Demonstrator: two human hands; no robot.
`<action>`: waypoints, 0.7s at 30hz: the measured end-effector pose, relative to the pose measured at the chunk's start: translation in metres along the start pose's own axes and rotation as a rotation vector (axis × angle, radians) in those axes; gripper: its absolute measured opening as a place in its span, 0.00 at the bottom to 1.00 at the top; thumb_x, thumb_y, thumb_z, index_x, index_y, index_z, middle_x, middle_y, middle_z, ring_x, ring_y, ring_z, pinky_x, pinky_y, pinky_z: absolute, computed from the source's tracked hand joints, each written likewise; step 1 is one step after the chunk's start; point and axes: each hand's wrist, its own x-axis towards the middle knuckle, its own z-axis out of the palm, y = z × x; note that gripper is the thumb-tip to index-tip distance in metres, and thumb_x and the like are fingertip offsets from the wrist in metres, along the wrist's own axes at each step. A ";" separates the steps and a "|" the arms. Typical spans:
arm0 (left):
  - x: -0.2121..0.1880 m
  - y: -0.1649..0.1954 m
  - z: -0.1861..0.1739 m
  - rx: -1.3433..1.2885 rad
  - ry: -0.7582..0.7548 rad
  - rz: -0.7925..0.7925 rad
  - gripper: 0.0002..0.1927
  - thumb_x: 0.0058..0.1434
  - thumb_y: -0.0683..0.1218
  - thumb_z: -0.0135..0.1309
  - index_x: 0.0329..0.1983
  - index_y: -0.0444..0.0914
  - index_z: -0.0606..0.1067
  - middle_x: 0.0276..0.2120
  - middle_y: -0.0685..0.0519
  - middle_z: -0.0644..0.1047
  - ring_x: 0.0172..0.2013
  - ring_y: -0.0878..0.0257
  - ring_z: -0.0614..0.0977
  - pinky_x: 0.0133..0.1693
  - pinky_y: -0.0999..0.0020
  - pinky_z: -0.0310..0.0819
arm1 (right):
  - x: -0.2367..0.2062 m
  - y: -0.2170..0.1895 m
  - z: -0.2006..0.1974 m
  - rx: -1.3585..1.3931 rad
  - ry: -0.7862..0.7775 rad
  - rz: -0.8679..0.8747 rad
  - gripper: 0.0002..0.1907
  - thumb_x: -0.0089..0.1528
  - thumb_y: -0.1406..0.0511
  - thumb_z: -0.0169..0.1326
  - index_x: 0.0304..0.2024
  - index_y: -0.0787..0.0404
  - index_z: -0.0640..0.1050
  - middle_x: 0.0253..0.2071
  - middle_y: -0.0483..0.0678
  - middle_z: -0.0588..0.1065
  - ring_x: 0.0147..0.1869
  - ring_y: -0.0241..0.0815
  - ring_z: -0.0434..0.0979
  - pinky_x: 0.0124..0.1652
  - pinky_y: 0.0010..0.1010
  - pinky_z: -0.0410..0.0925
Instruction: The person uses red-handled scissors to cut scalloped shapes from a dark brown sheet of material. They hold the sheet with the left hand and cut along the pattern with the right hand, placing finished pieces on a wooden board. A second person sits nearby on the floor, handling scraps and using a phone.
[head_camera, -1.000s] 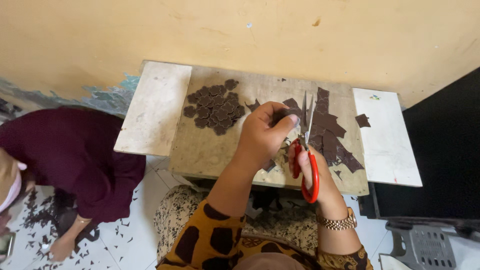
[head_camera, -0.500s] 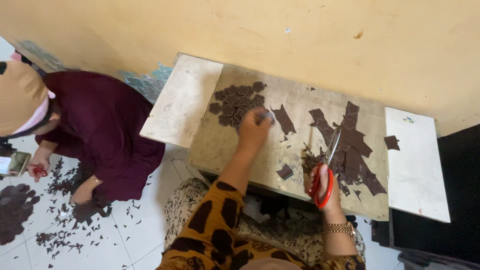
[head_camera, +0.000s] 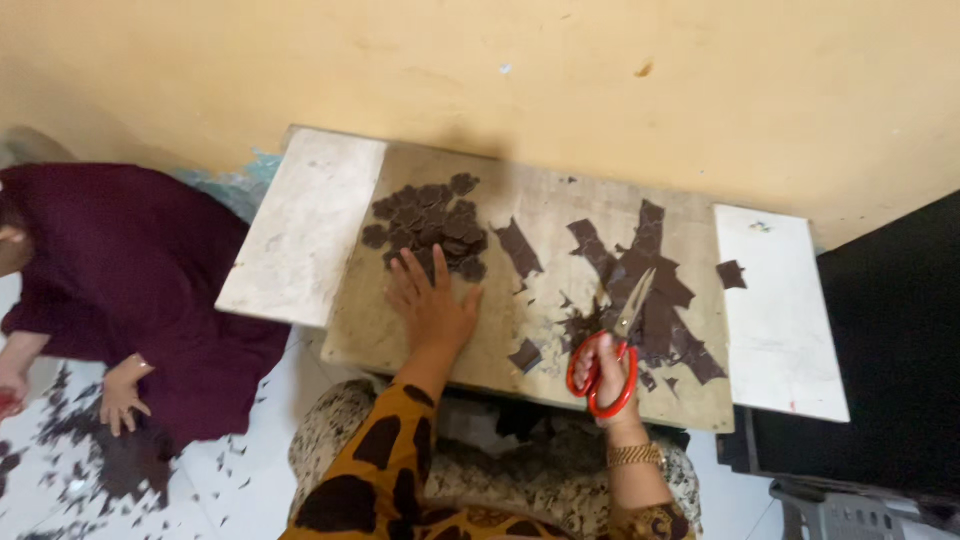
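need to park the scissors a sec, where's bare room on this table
Two pale end slabs are freest: the left slab beside the pile of cut pieces, and the right slab, bare but for one scrap. The brown board's upper middle is mostly open too. It is crowded around the dark strips by the scissors.

Soft, even indoor light; faint shadow behind table on wall; slight motion blur, edges softer.
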 end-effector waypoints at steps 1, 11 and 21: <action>0.005 0.001 0.000 -0.012 -0.013 -0.007 0.50 0.62 0.69 0.48 0.79 0.45 0.44 0.76 0.35 0.35 0.74 0.37 0.34 0.65 0.28 0.28 | 0.002 -0.001 0.000 0.005 -0.005 -0.001 0.24 0.70 0.50 0.45 0.28 0.59 0.66 0.21 0.46 0.63 0.22 0.37 0.61 0.23 0.29 0.59; 0.027 0.015 -0.001 0.088 -0.002 0.244 0.43 0.65 0.69 0.44 0.78 0.50 0.51 0.76 0.39 0.36 0.75 0.41 0.33 0.67 0.28 0.27 | 0.003 0.001 -0.002 0.047 -0.079 -0.025 0.22 0.69 0.52 0.49 0.29 0.59 0.66 0.23 0.44 0.63 0.26 0.37 0.63 0.26 0.29 0.61; 0.052 0.022 -0.008 0.025 0.070 0.063 0.45 0.65 0.69 0.41 0.78 0.45 0.47 0.75 0.34 0.36 0.73 0.37 0.33 0.64 0.27 0.25 | -0.006 0.002 -0.001 0.001 -0.082 -0.037 0.23 0.70 0.53 0.47 0.27 0.61 0.66 0.22 0.46 0.65 0.25 0.39 0.65 0.27 0.30 0.63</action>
